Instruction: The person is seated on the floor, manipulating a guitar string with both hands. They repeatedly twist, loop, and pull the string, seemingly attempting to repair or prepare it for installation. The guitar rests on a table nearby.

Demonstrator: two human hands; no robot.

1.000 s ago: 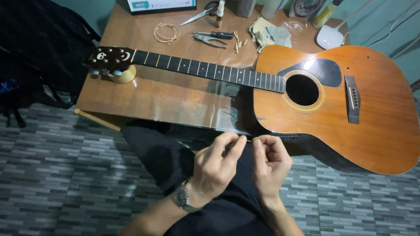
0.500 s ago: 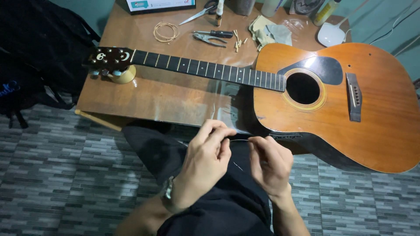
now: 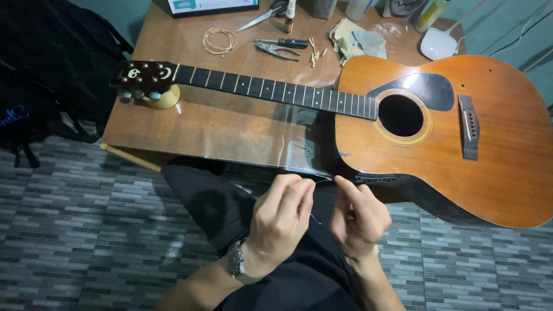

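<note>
Wooden desk (image 3: pixel 230 124) carries a stringless guitar (image 3: pixel 461 132); lower centre, over the lap, left hand (image 3: pixel 282 222) and right hand (image 3: pixel 360 216) pinch a thin wire string (image 3: pixel 322 179) between them. String looks light, springy and slippery, so best taken near its ends; each grip is narrow, closed on it.

An acoustic guitar (image 3: pixel 415 126) lies flat on a wooden desk (image 3: pixel 230 126), its orange-brown body to the right and its dark headstock (image 3: pixel 144 78) to the left, propped on a small yellowish support (image 3: pixel 164 99). No strings show along the neck. Below the desk edge, over the person's dark-trousered lap, the left hand (image 3: pixel 282 222) and right hand (image 3: pixel 358 216) are held close together, each pinching a thin guitar string (image 3: pixel 322 179) that spans the small gap between their fingertips. A wristwatch (image 3: pixel 235 260) sits on the left wrist. Farther back on the desk lie a coiled string (image 3: pixel 219 40), pliers (image 3: pixel 275 50), scissors (image 3: pixel 266 12), a few bridge pins (image 3: pixel 315 52) and a crumpled cloth (image 3: pixel 351 41).
</note>
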